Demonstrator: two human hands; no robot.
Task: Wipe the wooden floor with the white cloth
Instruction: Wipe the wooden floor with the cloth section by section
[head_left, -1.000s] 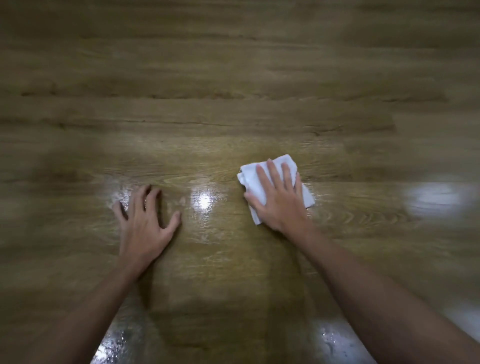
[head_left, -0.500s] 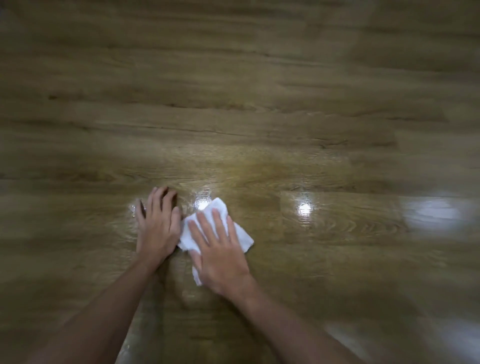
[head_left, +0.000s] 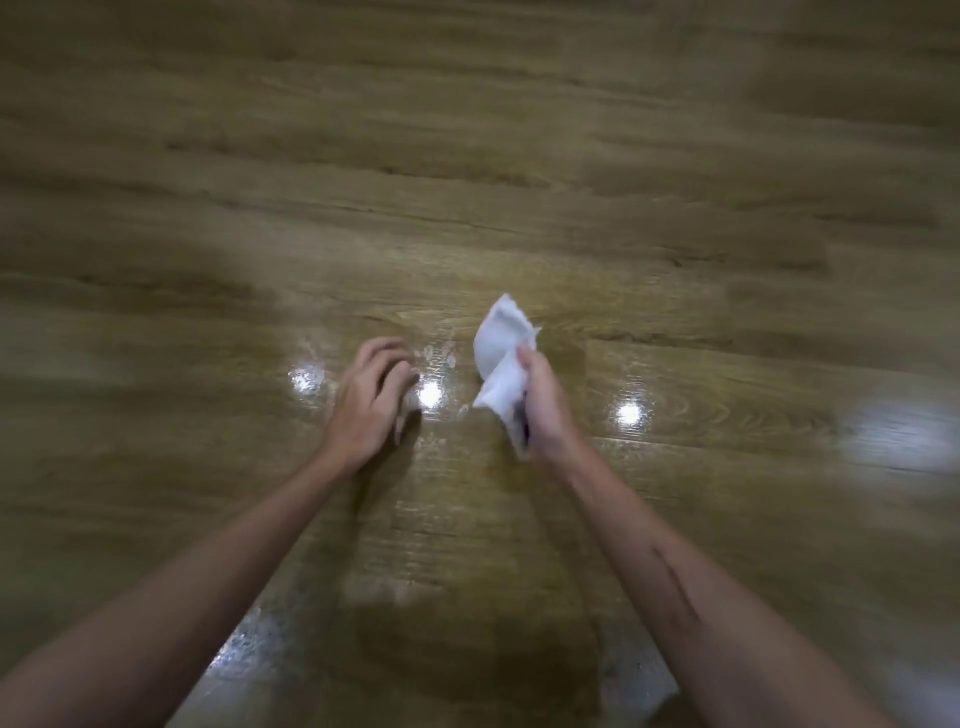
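The white cloth (head_left: 501, 358) is crumpled and lifted off the wooden floor (head_left: 467, 182), pinched in my right hand (head_left: 543, 410), which is turned on its edge. My left hand (head_left: 371, 405) rests on the floor a short way to the left of the cloth, fingers curled and apart, holding nothing. A gap of bare floor separates the two hands. The planks around the hands look glossy, with bright light spots.
Wood-grain planks fill the whole view, running left to right. Bright reflections (head_left: 628, 414) lie to the right of my right hand, and a larger pale glare (head_left: 898, 441) sits at the far right. My shadow darkens the floor near the bottom centre.
My right hand slid the cloth left up to my left hand, then lifted it off the floor and gripped it bunched up. My left hand's fingers curled.
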